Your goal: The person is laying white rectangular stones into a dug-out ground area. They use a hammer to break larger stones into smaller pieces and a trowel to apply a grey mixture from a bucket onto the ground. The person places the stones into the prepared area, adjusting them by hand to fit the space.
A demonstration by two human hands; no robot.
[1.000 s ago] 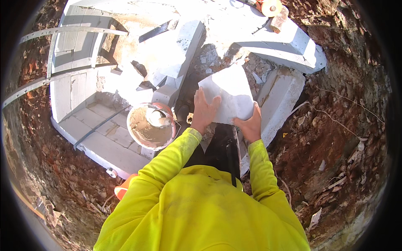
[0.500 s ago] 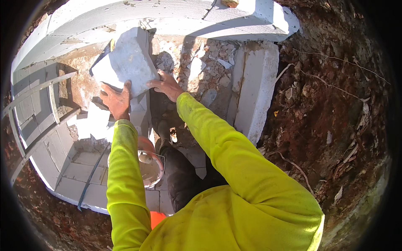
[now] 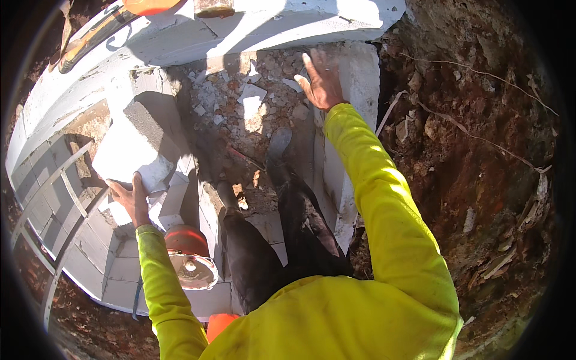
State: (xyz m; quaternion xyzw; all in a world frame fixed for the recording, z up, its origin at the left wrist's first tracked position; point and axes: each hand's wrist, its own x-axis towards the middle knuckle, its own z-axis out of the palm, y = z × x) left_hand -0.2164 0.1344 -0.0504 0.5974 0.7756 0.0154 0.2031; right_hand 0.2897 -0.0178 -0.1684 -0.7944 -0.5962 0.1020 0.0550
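Note:
A big white block (image 3: 133,155) with a grey shaded side rests tilted on other pale blocks (image 3: 175,204) to the left. My left hand (image 3: 129,201) grips its near end, thumb and fingers apart on the edge. Out to the right, my right hand (image 3: 324,84) is off the block with fingers spread, holding nothing. It reaches over the low white wall (image 3: 357,78) at the right end; whether it touches the wall I cannot tell.
Broken rubble (image 3: 252,96) covers the ground between the walls, where my feet stand. A metal ladder (image 3: 67,187) leans at the left. A reddish bucket (image 3: 187,240) with a tool in it is beside my leg. The long white wall (image 3: 258,37) runs across the back; brown earth (image 3: 474,156) rises right.
My right hand has let go of the block and moved right to the end wall. My left hand stays on the block. The view has shifted, and both feet now show.

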